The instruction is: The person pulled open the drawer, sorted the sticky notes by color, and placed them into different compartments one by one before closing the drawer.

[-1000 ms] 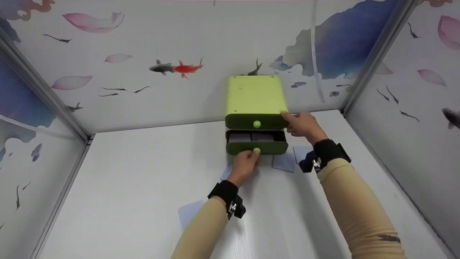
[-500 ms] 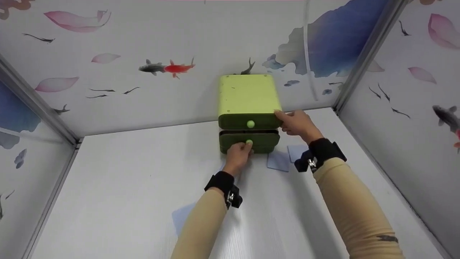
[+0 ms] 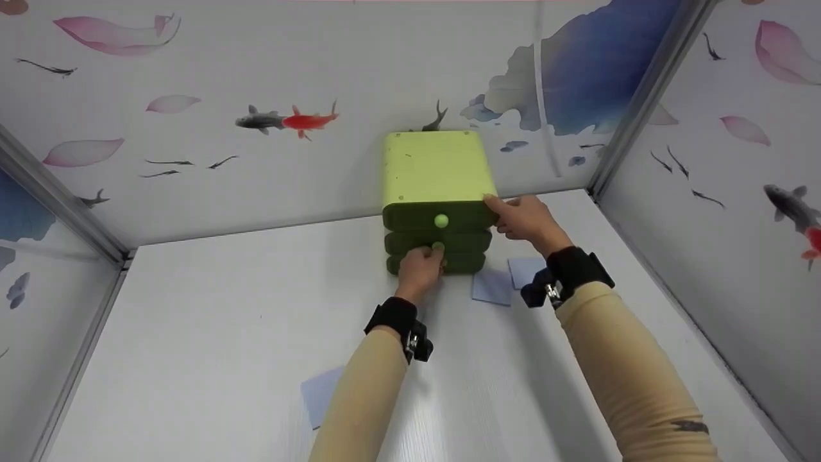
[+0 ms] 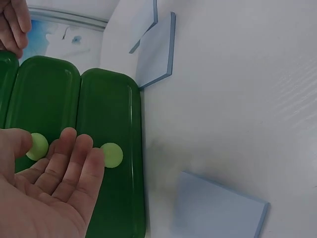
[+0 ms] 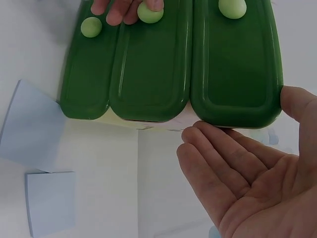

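A small lime-green drawer cabinet [image 3: 436,167] with three stacked dark green drawer fronts stands against the back wall. Each front bears a round pale green knob. My left hand [image 3: 420,273] is at the middle drawer, its thumb and fingers around the middle knob [image 4: 37,147]; the lower knob [image 4: 112,155] lies just beyond the fingertips. The middle drawer front [image 5: 153,64] sits level with its neighbours. My right hand [image 3: 529,221] holds the upper right front corner, thumb on the top edge and fingers [image 5: 213,171] along the side of the top drawer.
Two flat pale blue square pieces [image 3: 492,287] lie right of the cabinet's foot on the white tabletop [image 3: 256,359]. Another blue piece [image 3: 319,393] is partly hidden by the left forearm. Printed wall panels [image 3: 288,58] enclose the table at the back and sides.
The middle drawer has slid in from pulled out, with my left hand moving forward at its knob. Its contents are now hidden. My right hand stays at the cabinet corner.
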Action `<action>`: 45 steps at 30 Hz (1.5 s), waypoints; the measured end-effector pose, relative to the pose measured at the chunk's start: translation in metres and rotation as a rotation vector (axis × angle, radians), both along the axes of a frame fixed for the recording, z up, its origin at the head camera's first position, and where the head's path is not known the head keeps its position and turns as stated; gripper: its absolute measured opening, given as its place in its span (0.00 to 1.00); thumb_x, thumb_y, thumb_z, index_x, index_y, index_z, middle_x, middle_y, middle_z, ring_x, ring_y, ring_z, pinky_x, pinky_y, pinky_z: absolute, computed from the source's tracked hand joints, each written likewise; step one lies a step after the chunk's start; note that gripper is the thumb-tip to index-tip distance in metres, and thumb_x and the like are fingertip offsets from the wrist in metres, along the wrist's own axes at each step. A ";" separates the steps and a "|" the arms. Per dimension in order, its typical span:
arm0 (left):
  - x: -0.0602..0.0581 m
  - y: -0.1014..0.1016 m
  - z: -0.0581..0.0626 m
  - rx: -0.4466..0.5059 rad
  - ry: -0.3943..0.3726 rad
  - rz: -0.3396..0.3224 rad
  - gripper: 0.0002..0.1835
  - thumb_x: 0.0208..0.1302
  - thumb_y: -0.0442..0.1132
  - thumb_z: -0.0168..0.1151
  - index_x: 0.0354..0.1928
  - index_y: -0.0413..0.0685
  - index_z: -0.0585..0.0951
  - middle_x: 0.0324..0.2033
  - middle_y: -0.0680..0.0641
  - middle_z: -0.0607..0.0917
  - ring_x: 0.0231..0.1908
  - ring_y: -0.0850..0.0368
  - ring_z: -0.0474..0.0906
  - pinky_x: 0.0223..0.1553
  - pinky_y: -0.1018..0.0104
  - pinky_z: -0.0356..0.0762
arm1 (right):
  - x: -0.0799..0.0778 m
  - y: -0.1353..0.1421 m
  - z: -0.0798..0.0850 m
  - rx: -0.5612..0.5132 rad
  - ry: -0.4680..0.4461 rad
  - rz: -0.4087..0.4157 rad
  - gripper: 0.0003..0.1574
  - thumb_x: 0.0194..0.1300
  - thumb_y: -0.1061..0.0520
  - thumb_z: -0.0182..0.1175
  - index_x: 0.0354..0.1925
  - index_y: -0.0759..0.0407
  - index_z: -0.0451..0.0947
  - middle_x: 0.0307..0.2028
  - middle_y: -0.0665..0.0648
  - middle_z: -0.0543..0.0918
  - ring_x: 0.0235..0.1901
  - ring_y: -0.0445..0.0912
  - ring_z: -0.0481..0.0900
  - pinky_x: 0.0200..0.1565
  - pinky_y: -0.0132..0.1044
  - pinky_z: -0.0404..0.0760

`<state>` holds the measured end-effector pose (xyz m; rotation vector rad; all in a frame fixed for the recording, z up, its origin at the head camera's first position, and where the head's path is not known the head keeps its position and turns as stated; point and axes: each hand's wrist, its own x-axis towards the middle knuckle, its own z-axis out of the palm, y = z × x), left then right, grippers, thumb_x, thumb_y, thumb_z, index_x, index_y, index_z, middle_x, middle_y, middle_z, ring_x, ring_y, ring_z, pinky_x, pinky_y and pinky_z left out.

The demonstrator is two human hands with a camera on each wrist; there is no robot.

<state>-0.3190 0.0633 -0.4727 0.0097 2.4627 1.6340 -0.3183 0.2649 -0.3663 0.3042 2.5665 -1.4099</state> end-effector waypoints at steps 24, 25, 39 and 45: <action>0.007 -0.004 -0.003 -0.004 0.061 -0.003 0.23 0.74 0.54 0.48 0.32 0.45 0.84 0.27 0.50 0.82 0.26 0.60 0.72 0.30 0.70 0.69 | -0.010 0.006 0.000 -0.225 -0.142 0.112 0.45 0.72 0.37 0.45 0.78 0.45 0.40 0.66 0.67 0.69 0.62 0.56 0.74 0.65 0.48 0.72; 0.008 -0.005 -0.003 -0.005 0.058 -0.007 0.23 0.74 0.54 0.48 0.32 0.45 0.84 0.27 0.49 0.83 0.26 0.59 0.72 0.30 0.70 0.69 | -0.009 0.007 -0.001 -0.221 -0.145 0.113 0.45 0.72 0.38 0.45 0.78 0.45 0.40 0.65 0.67 0.70 0.61 0.55 0.75 0.65 0.48 0.72; 0.012 -0.010 -0.003 0.005 0.062 -0.052 0.24 0.75 0.52 0.47 0.38 0.40 0.84 0.35 0.42 0.86 0.31 0.59 0.74 0.37 0.68 0.71 | -0.006 0.007 -0.001 -0.179 -0.129 0.136 0.44 0.72 0.37 0.45 0.78 0.45 0.42 0.62 0.66 0.72 0.54 0.51 0.78 0.62 0.45 0.75; 0.012 -0.028 -0.005 0.029 0.042 -0.055 0.18 0.74 0.45 0.50 0.53 0.41 0.81 0.43 0.42 0.87 0.43 0.54 0.83 0.46 0.64 0.78 | -0.003 0.007 -0.002 -0.192 -0.107 0.123 0.43 0.72 0.38 0.43 0.78 0.45 0.42 0.62 0.67 0.73 0.51 0.49 0.79 0.62 0.45 0.74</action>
